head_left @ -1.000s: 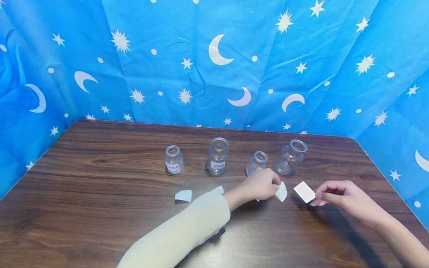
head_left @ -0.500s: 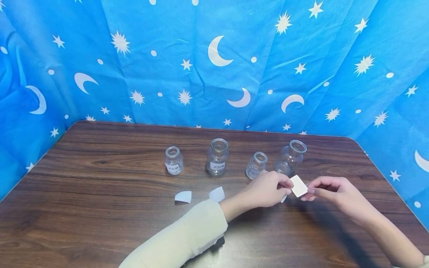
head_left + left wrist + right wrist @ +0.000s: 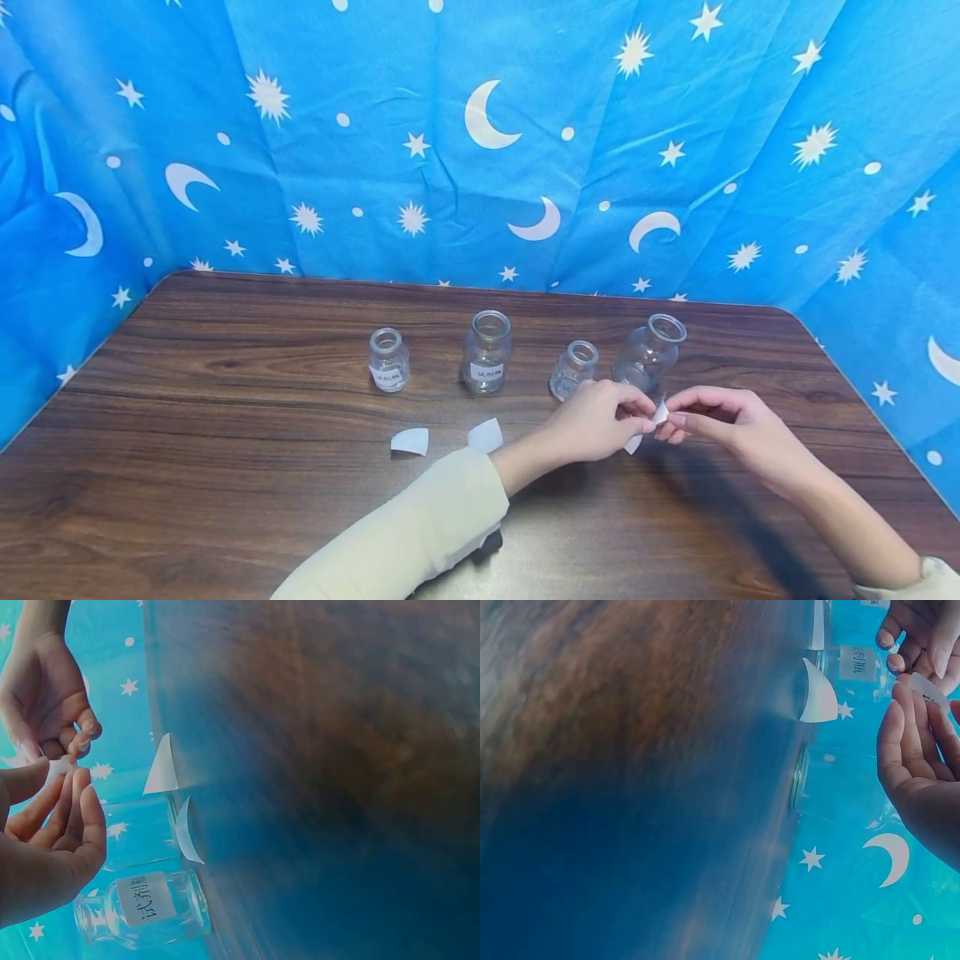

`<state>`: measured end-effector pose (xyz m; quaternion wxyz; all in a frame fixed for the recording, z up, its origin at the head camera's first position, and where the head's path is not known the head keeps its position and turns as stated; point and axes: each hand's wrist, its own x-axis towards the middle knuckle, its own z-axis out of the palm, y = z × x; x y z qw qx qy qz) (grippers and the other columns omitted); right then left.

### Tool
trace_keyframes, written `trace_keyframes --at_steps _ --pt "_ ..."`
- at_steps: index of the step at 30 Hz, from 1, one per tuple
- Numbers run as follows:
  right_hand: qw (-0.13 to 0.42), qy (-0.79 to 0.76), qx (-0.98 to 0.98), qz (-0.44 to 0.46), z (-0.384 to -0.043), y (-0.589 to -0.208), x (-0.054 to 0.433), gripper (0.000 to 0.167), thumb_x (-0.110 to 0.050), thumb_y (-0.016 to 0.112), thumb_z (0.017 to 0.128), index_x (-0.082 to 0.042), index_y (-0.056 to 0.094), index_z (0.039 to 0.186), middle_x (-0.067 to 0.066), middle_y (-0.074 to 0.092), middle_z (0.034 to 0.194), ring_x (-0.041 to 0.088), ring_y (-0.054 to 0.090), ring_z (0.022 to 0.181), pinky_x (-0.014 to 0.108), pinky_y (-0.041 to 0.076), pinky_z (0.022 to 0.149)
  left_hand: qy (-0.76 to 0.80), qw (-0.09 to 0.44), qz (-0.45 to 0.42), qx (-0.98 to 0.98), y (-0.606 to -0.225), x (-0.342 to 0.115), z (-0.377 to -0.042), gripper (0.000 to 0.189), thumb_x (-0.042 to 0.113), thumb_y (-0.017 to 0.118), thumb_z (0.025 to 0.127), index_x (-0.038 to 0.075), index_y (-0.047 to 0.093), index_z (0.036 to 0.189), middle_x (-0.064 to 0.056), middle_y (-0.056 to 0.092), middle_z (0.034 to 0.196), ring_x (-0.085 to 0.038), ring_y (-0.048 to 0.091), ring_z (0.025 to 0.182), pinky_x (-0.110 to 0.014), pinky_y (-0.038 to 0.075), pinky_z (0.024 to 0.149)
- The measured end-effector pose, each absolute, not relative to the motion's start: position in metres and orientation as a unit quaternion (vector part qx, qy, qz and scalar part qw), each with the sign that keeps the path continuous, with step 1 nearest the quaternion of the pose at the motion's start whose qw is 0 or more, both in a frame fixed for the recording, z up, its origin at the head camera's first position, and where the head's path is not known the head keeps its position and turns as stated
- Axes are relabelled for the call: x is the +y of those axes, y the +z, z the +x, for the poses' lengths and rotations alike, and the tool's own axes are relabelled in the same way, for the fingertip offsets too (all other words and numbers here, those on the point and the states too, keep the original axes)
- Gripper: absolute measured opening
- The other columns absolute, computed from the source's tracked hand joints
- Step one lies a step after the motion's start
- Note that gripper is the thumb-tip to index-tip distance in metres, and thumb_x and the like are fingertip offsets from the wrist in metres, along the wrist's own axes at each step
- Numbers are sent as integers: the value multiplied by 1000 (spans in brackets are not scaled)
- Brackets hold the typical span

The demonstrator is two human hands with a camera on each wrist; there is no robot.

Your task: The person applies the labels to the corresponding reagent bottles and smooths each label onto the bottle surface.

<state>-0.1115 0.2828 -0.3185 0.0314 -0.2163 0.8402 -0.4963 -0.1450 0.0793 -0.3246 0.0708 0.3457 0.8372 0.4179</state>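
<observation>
In the head view my left hand (image 3: 600,421) and right hand (image 3: 738,421) meet over the right side of the table, both pinching a small white label (image 3: 660,414). Part of some lettering on the label (image 3: 928,696) shows in the right wrist view; fingers cover much of it. Just behind the hands stands a wide clear glass jar (image 3: 643,358) with no label showing. To its left is a smaller glass jar (image 3: 573,373) with a printed label, partly hidden by my left hand. A curved white paper piece (image 3: 633,445) lies below the fingertips.
Farther left stand a small labelled jar (image 3: 389,358) and a larger labelled jar (image 3: 487,350). In front of them lie two white paper pieces, one on the left (image 3: 410,440) and one nearer my sleeve (image 3: 485,434). A star-patterned blue cloth (image 3: 375,150) hangs behind the table.
My right hand has moved left with the label to meet my left hand, which shifted slightly right, off the curved paper piece. The label now shows nearly edge-on between both hands.
</observation>
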Motion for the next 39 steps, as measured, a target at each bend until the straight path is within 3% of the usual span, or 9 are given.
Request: trace_keyframes --at_steps 7,11,18,27,35,39 --pt "61 -521 815 -247 -113 -318 280 22 4 48 91 7 57 111 18 64 96 23 63 79 32 51 69 429 56 334 837 -327 79 -149 12 14 59 88 9 68 94 8 65 80 5 51 67 -8 38 61" --pt "56 -517 824 -226 -113 -319 278 20 2 51 91 7 56 109 20 65 94 23 63 78 33 51 68 434 51 331 837 -329 79 -151 10 10 59 87 8 68 91 7 64 76 4 50 65 -9 38 60" --pt "-11 -499 852 -157 -114 -326 277 19 2 58 86 9 53 104 10 64 85 14 64 73 28 52 62 440 54 322 837 -332 79 -153 9 8 60 86 8 68 89 7 63 73 3 49 62 -11 37 58" --pt "-22 -465 877 -118 -117 -325 279 10 -3 64 83 5 60 90 5 64 74 14 60 65 25 48 59 437 45 309 843 -328 85 -159 10 10 59 87 8 68 91 7 61 70 0 48 60 -12 36 55" --pt "-54 -426 901 -60 -122 -322 279 18 -14 65 84 3 62 90 -6 62 79 12 54 66 24 41 56 427 21 248 870 -325 98 -165 5 13 62 85 11 64 89 9 61 72 1 50 63 -12 35 57" --pt "-81 -410 907 -46 -127 -322 279 19 -15 67 83 3 63 88 -6 59 91 5 51 75 21 41 60 436 9 223 872 -326 103 -168 1 12 63 85 12 62 84 9 58 68 -1 49 61 -12 34 57"
